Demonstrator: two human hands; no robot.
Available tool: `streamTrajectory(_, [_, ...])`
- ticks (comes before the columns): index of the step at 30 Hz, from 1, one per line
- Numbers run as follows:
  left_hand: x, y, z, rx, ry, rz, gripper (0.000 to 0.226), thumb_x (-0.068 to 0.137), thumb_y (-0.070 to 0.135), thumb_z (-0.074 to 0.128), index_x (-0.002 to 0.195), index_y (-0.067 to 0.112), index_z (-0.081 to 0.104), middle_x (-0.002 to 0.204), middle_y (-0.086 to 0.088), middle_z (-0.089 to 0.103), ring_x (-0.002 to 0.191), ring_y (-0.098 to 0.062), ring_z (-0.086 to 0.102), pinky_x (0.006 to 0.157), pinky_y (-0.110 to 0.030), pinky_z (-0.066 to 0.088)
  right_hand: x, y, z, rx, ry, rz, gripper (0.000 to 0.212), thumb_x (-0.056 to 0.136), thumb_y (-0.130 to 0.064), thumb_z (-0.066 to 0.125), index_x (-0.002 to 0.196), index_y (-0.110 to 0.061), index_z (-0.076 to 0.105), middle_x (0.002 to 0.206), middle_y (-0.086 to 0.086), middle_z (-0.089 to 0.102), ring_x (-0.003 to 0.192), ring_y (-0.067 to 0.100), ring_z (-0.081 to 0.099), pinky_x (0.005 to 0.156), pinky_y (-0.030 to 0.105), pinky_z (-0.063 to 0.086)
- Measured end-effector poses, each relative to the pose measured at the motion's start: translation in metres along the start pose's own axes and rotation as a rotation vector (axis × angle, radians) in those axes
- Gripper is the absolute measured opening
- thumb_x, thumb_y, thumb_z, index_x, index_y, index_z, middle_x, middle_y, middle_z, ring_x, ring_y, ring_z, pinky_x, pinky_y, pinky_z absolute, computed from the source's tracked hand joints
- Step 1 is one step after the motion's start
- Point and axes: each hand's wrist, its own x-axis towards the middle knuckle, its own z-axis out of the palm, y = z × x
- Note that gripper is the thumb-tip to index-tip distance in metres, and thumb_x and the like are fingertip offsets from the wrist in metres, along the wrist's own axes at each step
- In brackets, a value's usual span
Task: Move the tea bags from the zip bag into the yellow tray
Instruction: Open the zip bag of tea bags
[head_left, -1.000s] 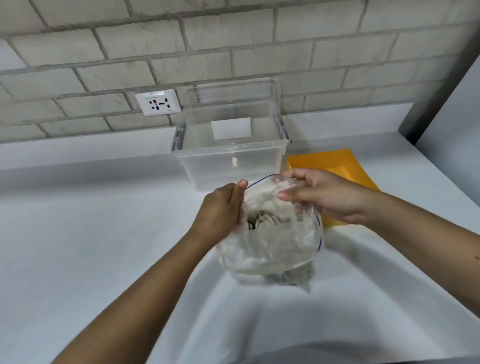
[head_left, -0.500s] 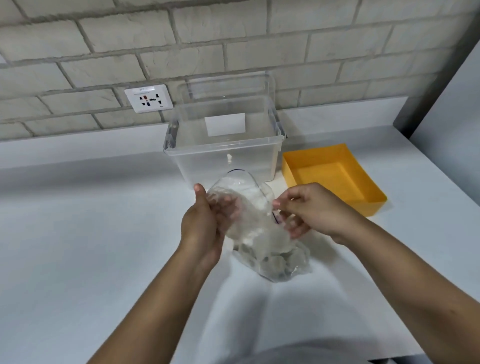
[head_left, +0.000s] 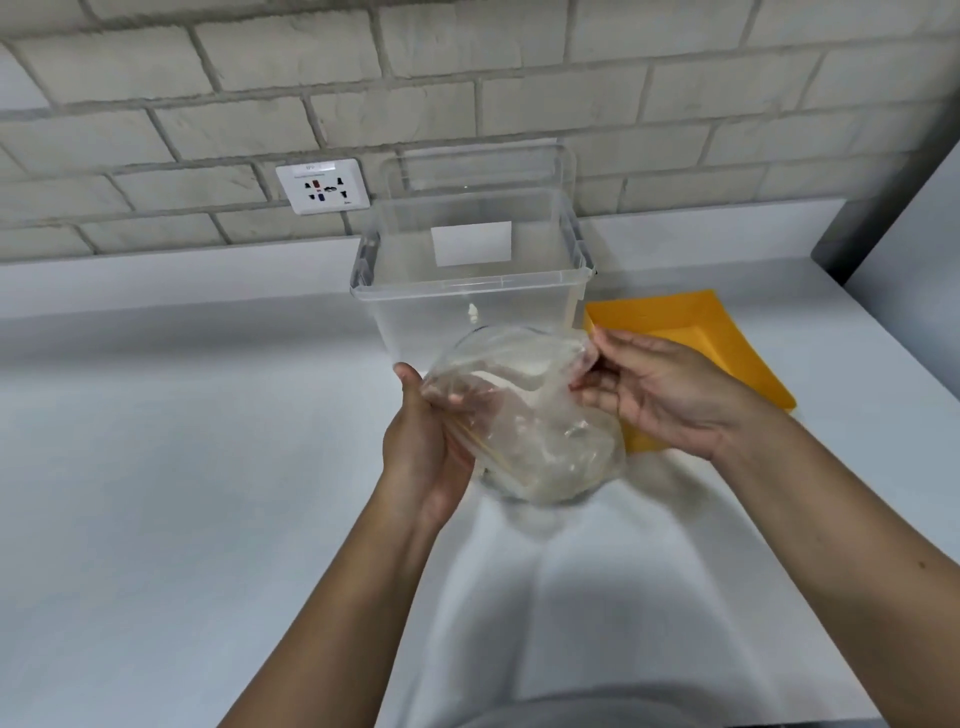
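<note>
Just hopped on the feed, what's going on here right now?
A person holds a clear zip bag in both hands above the white counter. The left hand grips its left side, and the right hand pinches the right edge near the mouth. The bag's contents are too blurred to make out. The yellow tray sits just behind the right hand, beside a clear plastic bin. No tea bags show in the part of the tray in view.

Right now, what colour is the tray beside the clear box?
The tray is plain yellow-orange, clearest in the head view.
</note>
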Motion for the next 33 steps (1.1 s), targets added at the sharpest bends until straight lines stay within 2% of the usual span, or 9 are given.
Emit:
streamTrajectory(4, [0.008, 0.005, -0.027, -0.083, -0.038, -0.229, 0.052, 0.095, 0.06, 0.039, 0.1, 0.011, 0.057, 0.047, 0.01, 0.041, 0.033, -0.001, 0.04, 0.037, -0.013, 0.04, 0.011, 0.009, -0.009, 0.182, 0.008, 0.103, 0.033, 0.095, -0.031, 0.049, 0.065, -0.017, 0.048, 0.061, -0.003, 0.038, 0.051, 0.009, 0.039, 0.055, 0.022, 0.049])
streamTrajectory(7, [0.0, 0.004, -0.038, 0.211, -0.034, -0.26, 0.066, 0.089, 0.073, 0.037, 0.101, 0.014, 0.063, 0.055, 0.007, 0.044, 0.038, -0.005, 0.038, 0.035, -0.017, 0.032, 0.018, 0.025, -0.018, 0.161, 0.108, 0.094, 0.033, 0.092, -0.038, 0.059, 0.069, -0.017, 0.049, 0.06, 0.005, 0.035, 0.051, 0.012, 0.033, 0.056, 0.022, 0.045])
streamTrajectory(11, [-0.016, -0.003, -0.037, 0.98, -0.031, 0.149, 0.056, 0.078, 0.067, 0.064, 0.117, 0.033, 0.041, 0.103, 0.011, 0.062, 0.074, -0.003, 0.063, 0.068, -0.019, 0.049, 0.015, 0.027, -0.015, -0.028, 0.043, 0.002, 0.051, 0.068, -0.025, 0.082, 0.11, -0.019, 0.053, 0.082, 0.01, 0.052, 0.07, 0.015, 0.049, 0.068, 0.028, 0.052])
streamTrajectory(14, [-0.017, -0.009, -0.038, 1.223, 0.033, 0.482, 0.018, 0.089, 0.042, 0.067, 0.091, 0.028, 0.055, 0.088, 0.017, 0.063, 0.07, -0.007, 0.062, 0.058, -0.015, 0.049, 0.014, 0.028, -0.009, -0.178, 0.147, -0.147, 0.072, 0.063, -0.01, 0.082, 0.124, -0.025, 0.046, 0.11, 0.009, 0.06, 0.093, 0.021, 0.065, 0.085, 0.035, 0.055])
streamTrajectory(17, [-0.017, -0.013, -0.036, 1.12, 0.145, 0.571, 0.025, 0.093, 0.034, 0.066, 0.073, 0.02, 0.059, 0.063, 0.008, 0.063, 0.052, -0.016, 0.061, 0.051, -0.023, 0.05, 0.011, 0.042, 0.0, -0.409, 0.48, -0.213, 0.069, 0.064, -0.018, 0.089, 0.118, -0.028, 0.048, 0.119, 0.003, 0.055, 0.103, 0.02, 0.062, 0.083, 0.033, 0.056])
streamTrajectory(20, [-0.017, -0.023, -0.034, 1.031, 0.203, 0.533, 0.031, 0.096, 0.039, 0.061, 0.073, 0.018, 0.064, 0.064, -0.001, 0.067, 0.058, -0.026, 0.066, 0.061, -0.04, 0.059, 0.003, 0.066, 0.011, -0.359, 0.625, -0.184, 0.049, 0.072, -0.029, 0.085, 0.109, -0.016, 0.055, 0.094, 0.001, 0.058, 0.073, 0.009, 0.06, 0.062, 0.023, 0.052])
streamTrajectory(24, [-0.017, -0.033, -0.034, 0.857, 0.326, 0.31, 0.042, 0.096, 0.052, 0.054, 0.077, 0.018, 0.071, 0.079, -0.009, 0.071, 0.074, -0.023, 0.068, 0.078, -0.046, 0.06, -0.005, 0.08, 0.016, -0.2, 0.495, -0.133, 0.014, 0.085, -0.018, 0.074, 0.081, -0.006, 0.068, 0.054, -0.01, 0.059, 0.047, -0.001, 0.053, 0.048, 0.012, 0.044])
streamTrajectory(28, [-0.015, -0.033, -0.033, 0.303, 0.357, -0.101, 0.039, 0.097, 0.049, 0.052, 0.08, 0.015, 0.064, 0.056, 0.004, 0.061, 0.05, -0.009, 0.059, 0.059, -0.026, 0.054, -0.006, 0.073, 0.01, -0.099, 0.407, -0.092, 0.007, 0.089, -0.009, 0.066, 0.085, -0.007, 0.072, 0.07, 0.005, 0.066, 0.057, 0.01, 0.057, 0.051, 0.018, 0.047])
streamTrajectory(33, [0.0, -0.02, -0.046, 0.091, 0.255, -0.279, 0.048, 0.094, 0.058, 0.047, 0.063, 0.022, 0.036, 0.04, 0.009, 0.034, 0.028, -0.003, 0.033, 0.029, -0.014, 0.031, -0.009, 0.045, -0.021, -0.219, -0.094, 0.138, 0.025, 0.083, -0.015, 0.064, 0.102, 0.001, 0.068, 0.085, 0.008, 0.07, 0.072, 0.013, 0.066, 0.067, 0.024, 0.058])
